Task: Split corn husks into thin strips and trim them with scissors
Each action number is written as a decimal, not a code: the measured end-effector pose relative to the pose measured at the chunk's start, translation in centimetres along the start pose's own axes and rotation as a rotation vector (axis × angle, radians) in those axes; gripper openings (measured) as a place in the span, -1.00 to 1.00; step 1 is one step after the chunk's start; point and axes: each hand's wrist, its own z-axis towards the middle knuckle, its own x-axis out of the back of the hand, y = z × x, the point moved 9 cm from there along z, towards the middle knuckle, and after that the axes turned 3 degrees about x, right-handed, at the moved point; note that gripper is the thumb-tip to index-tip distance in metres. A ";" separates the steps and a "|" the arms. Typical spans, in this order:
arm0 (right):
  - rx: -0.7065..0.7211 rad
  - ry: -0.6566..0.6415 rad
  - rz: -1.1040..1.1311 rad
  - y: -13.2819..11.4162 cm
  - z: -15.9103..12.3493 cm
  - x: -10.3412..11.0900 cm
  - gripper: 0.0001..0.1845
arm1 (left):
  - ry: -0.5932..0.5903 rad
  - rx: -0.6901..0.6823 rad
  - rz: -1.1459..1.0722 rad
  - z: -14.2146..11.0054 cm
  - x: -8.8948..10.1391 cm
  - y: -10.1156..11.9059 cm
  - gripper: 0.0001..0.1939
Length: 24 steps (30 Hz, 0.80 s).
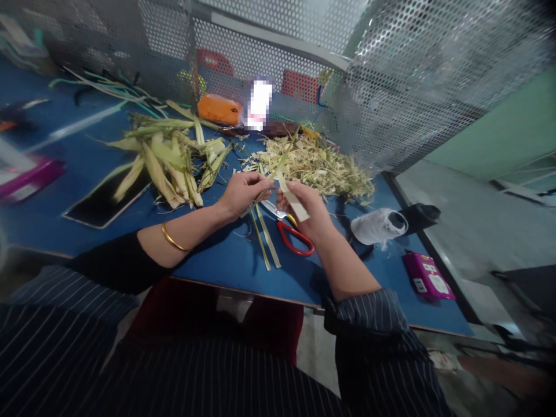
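Note:
Both my hands work close together above the blue table. My left hand (247,192) is closed in a pinch on narrow corn husk strips (270,236), whose ends hang down over the tabletop. My right hand (307,209) pinches a pale corn husk strip (293,200), its wide end lying across my fingers. Red-handled scissors (299,245) lie just below and partly behind my right hand. To the left rises a heap of whole corn husks (167,152). Behind my hands spreads a pile of shredded husk scraps (321,168).
A white thread cone (374,226), a black thread cone (423,218) and a magenta packet (428,274) stand on the right. A dark flat panel (93,209) lies left, under husks. An orange pouch (219,110) and perforated metal screen (269,49) border the back.

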 end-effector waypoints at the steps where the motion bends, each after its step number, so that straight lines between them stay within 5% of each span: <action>1: -0.017 0.016 -0.018 0.4 0.0 0.1 -0.71 | -0.008 -0.020 0.036 -0.1 -0.1 0.2 -0.85; 14: 0.139 0.195 -0.192 -0.7 -0.1 1.4 -0.66 | -0.096 -0.109 0.256 -0.3 -1.0 0.3 -0.80; 24: 0.170 0.167 -0.262 -0.6 0.2 1.5 -0.74 | -0.078 -0.152 0.354 -0.1 -0.8 0.0 -0.76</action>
